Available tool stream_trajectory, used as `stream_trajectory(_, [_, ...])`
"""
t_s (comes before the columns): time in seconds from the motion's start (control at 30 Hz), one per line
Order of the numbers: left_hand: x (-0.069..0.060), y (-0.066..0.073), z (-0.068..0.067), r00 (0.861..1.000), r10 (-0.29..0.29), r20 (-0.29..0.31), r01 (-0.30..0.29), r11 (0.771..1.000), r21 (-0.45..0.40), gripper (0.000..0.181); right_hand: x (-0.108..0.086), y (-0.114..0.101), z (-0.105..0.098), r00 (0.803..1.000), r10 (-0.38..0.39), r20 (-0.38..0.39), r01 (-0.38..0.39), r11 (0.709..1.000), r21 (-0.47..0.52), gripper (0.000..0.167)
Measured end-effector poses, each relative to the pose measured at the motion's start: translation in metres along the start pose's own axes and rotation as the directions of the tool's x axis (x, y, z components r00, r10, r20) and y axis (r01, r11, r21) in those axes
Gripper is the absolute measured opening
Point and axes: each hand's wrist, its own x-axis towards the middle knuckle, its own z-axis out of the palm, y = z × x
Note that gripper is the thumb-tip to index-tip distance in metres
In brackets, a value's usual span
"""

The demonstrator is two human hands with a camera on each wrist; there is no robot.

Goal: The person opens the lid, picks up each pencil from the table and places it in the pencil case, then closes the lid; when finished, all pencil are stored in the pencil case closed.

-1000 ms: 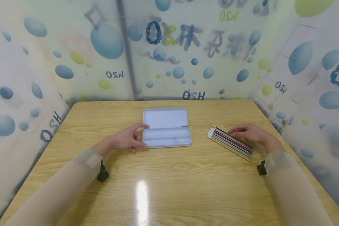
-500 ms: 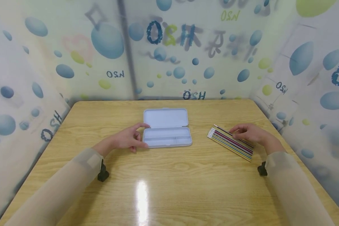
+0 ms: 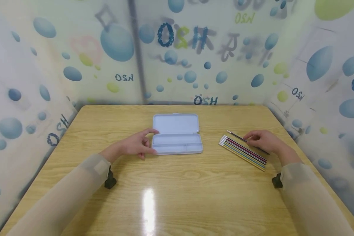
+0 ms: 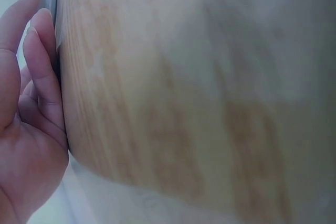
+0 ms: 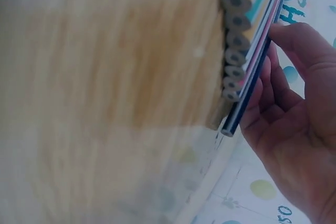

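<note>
A pale blue pencil case (image 3: 177,151) lies with its lid back on the table, its compartments bare. My left hand (image 3: 135,144) holds the left end of its base, thumb at the front corner and index finger near the hinge; the other fingers curl beside it. To the right, my right hand (image 3: 264,142) pinches a dark pencil (image 3: 237,136) between thumb and fingers. That pencil sits slightly apart from a row of several striped pencils (image 3: 243,153) in yellow, blue, red and black. In the right wrist view, the dark pencil's end (image 5: 229,129) sticks out past the row's ends.
The wooden table (image 3: 177,190) stands against a patterned wall covering (image 3: 183,49) at the back and sides. Between the case and the pencils lies bare wood. A small black device (image 3: 110,178) is strapped at each wrist.
My right hand has drawn the dark pencil away from the row, opening a gap toward the back. The left hand keeps its place on the case. The head view has shifted slightly.
</note>
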Motion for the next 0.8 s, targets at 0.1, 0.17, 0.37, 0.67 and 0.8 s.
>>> stream_trajectory(0.1, [0.000, 0.001, 0.000, 1.000, 0.000, 0.003, 0.000, 1.000, 0.002, 0.090, 0.000, 0.002, 0.002, 1.000, 0.012, -0.007, -0.012, 1.000, 0.015, 0.028])
stream_trajectory(0.17, [0.001, 0.001, 0.001, 1.000, 0.002, 0.005, -0.002, 1.000, 0.001, 0.090, 0.000, 0.003, 0.003, 1.000, 0.024, -0.014, -0.024, 0.999, 0.029, 0.030])
stream_trajectory(0.37, [0.003, -0.001, 0.000, 1.000, 0.010, 0.010, -0.010, 1.000, -0.009, 0.091, -0.001, 0.003, 0.001, 0.997, 0.018, -0.069, -0.015, 0.999, 0.046, 0.034])
stream_trajectory(0.67, [0.003, -0.003, 0.000, 1.000, 0.013, 0.004, -0.013, 1.000, 0.002, 0.091, -0.001, -0.018, -0.005, 0.993, -0.071, -0.098, 0.080, 0.993, 0.091, 0.034])
stream_trajectory(0.8, [0.002, -0.003, 0.000, 1.000, 0.016, 0.003, -0.016, 1.000, 0.000, 0.091, 0.000, -0.034, -0.004, 0.991, -0.104, -0.090, 0.112, 0.989, 0.092, 0.035])
